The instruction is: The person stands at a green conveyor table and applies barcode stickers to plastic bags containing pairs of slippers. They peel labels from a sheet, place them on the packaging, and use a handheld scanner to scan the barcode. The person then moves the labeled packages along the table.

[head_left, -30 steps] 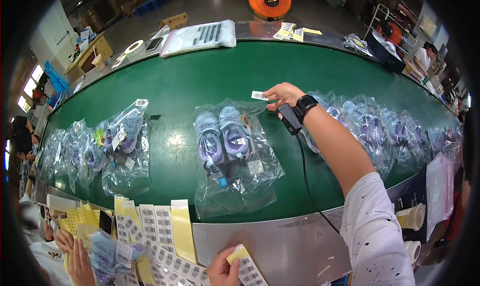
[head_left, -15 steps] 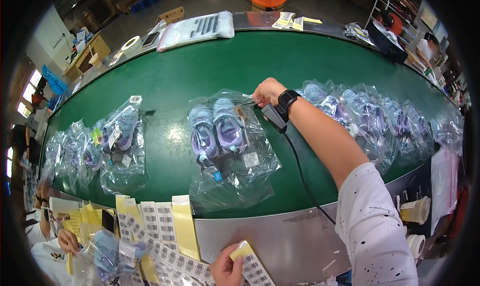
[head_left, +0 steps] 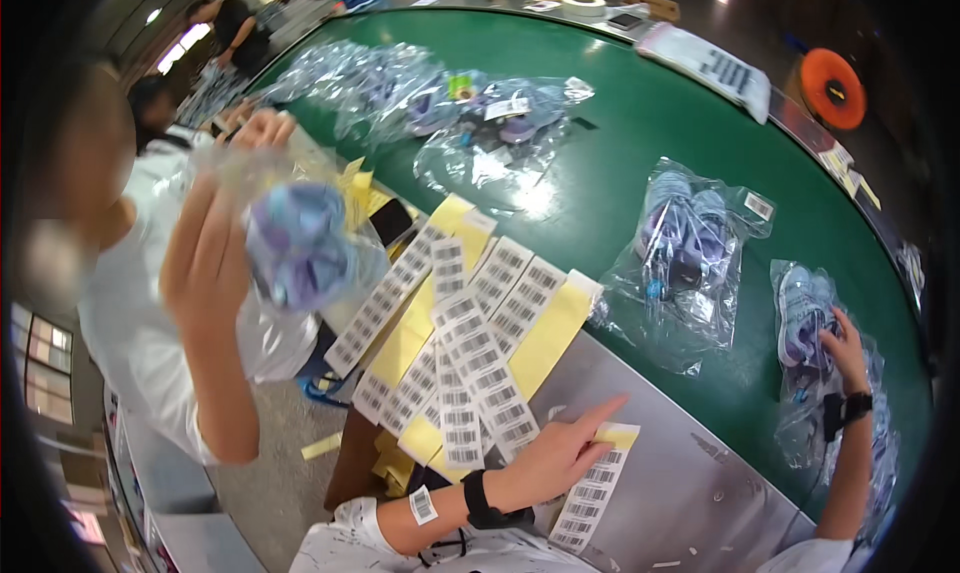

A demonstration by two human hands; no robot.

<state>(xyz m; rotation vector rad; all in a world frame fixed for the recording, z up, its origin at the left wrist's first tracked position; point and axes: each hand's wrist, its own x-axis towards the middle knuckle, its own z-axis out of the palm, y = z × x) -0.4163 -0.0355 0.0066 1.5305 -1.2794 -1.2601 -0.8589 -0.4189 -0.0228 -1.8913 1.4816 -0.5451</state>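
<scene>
Resting over a strip of barcode labels (head_left: pixel 588 508) at the metal edge, my left hand (head_left: pixel 545 465) pinches it with the lower fingers while its index finger points out. A small white label is stuck on that forearm. On the far right, my right hand (head_left: pixel 846 351) grips a bagged pair of blue-purple shoes (head_left: pixel 800 308) by thumb and fingers. A dark device (head_left: pixel 832 413) sits at my right wrist. Between my hands and the belt's far side lies another bagged pair of shoes (head_left: pixel 685 228), with a white barcode label (head_left: pixel 759 206) on its bag's corner.
Label sheets (head_left: pixel 470 363) overlap on the metal ledge. A co-worker at left holds up bagged shoes (head_left: pixel 300 243), blurred. More bagged shoes (head_left: pixel 510 123) line the green belt (head_left: pixel 620 103). A stack of clear bags (head_left: pixel 705 71), a tape roll (head_left: pixel 583 5) and an orange fan (head_left: pixel 832 88) are beyond.
The view has swung left. My right hand has let go of the middle bag's corner and moved right onto another bagged pair. The co-worker's bagged shoes are raised higher.
</scene>
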